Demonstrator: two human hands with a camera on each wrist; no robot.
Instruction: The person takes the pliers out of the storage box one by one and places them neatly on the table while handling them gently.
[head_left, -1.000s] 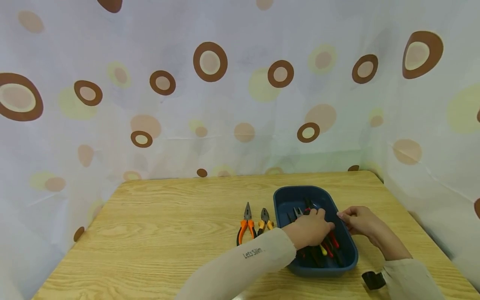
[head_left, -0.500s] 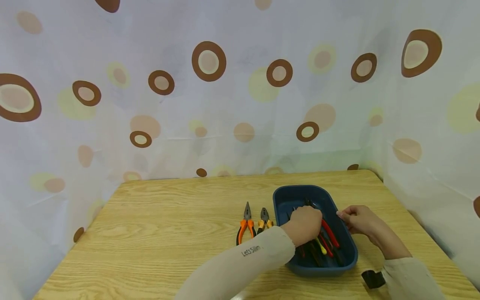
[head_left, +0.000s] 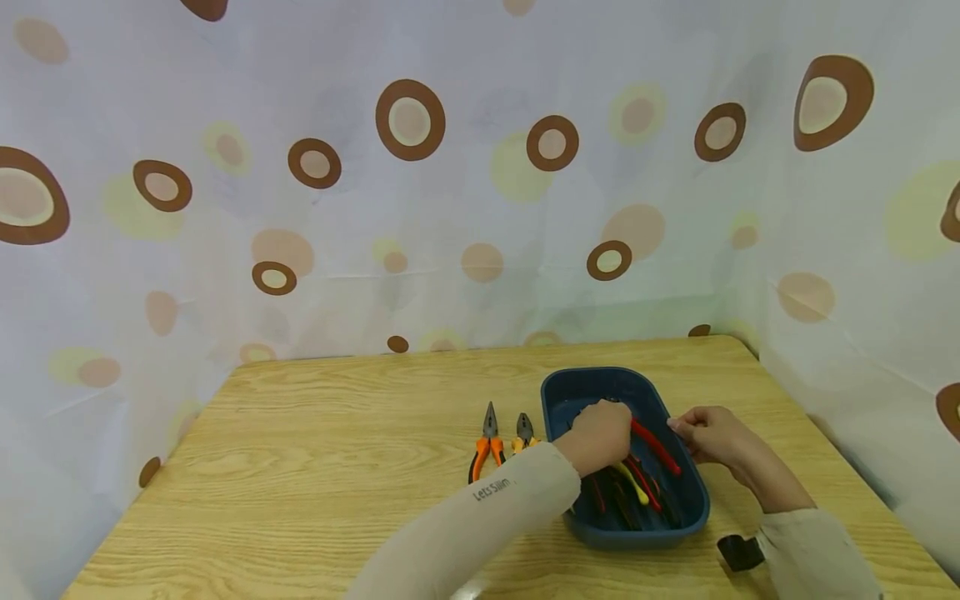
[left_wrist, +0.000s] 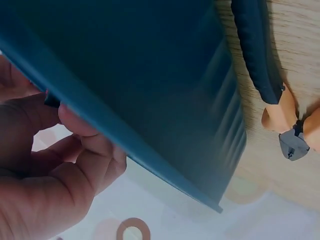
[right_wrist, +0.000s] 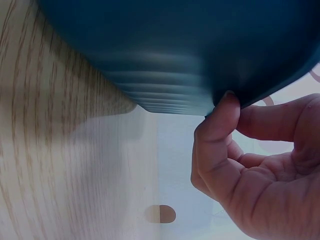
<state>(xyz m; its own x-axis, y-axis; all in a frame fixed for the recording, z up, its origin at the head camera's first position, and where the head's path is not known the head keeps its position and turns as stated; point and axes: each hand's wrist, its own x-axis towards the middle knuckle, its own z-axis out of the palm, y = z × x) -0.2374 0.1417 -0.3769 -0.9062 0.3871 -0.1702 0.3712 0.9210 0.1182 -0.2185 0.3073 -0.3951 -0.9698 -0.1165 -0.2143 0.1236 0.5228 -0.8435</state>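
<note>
Woodgrain table [head_left: 360, 467] bears a blue bin [head_left: 637, 540]; inside, left hand [head_left: 598, 437] grips a red handle [head_left: 657, 448] slanting toward its near-right corner; right hand [head_left: 711, 435] pinches the rim.

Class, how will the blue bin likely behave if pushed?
The blue bin seems stiff: its rim looks unbent where the right hand pinches it. It may slide heavily, with several tools inside, which would likely shift, lying loose together.

It looked like a screened-off work booth: circle-printed sheeting [head_left: 442, 208] rose around the wood-grain table [head_left: 337, 450] beyond its far edge and corners.
</note>
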